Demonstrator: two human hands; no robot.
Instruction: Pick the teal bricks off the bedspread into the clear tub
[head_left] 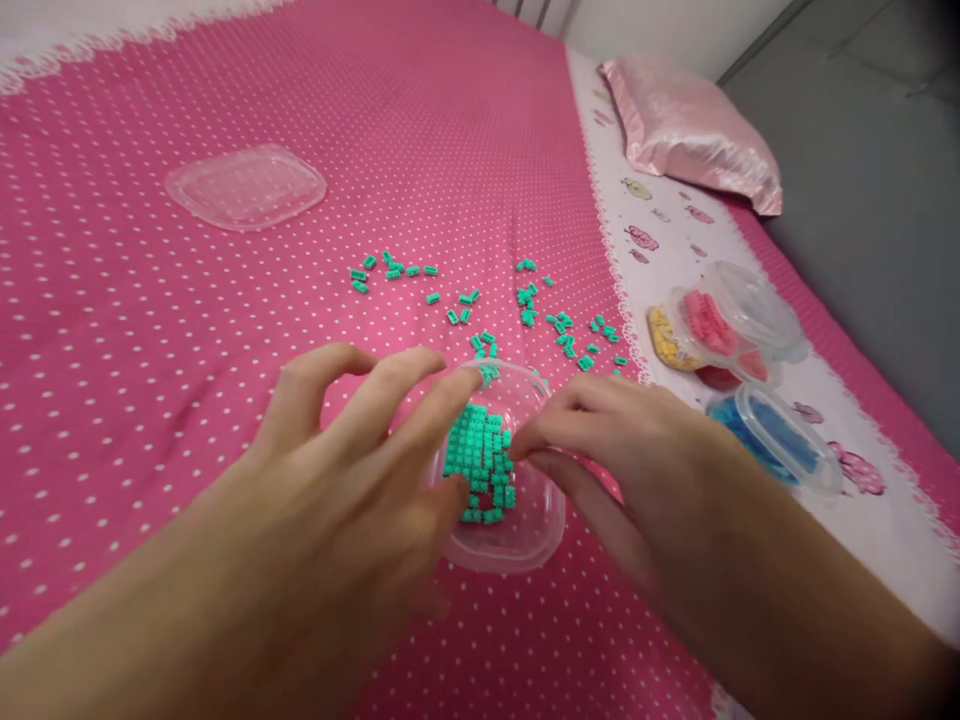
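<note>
In front of me a clear plastic container (536,535) rests on the pink dotted cloth. Inside it, small green building bricks (474,445) are set side by side in a packed layer, with a gap near the bottom. My left hand (375,470) arches over the container's left side, fingers spread, its thumb tip touching or just above the bricks. At the layer's right edge, my right hand (611,450) pinches thumb and forefinger together at a small green brick, which the fingertips partly cover.
Loose green bricks (527,300) lie scattered beyond the container. A clear lid (247,188) lies flat at the upper left. To the right are a tub of blue bricks (757,430), pink bricks (709,322) and yellow bricks (666,338) in clear containers. A pink pillow (686,125) lies farther back.
</note>
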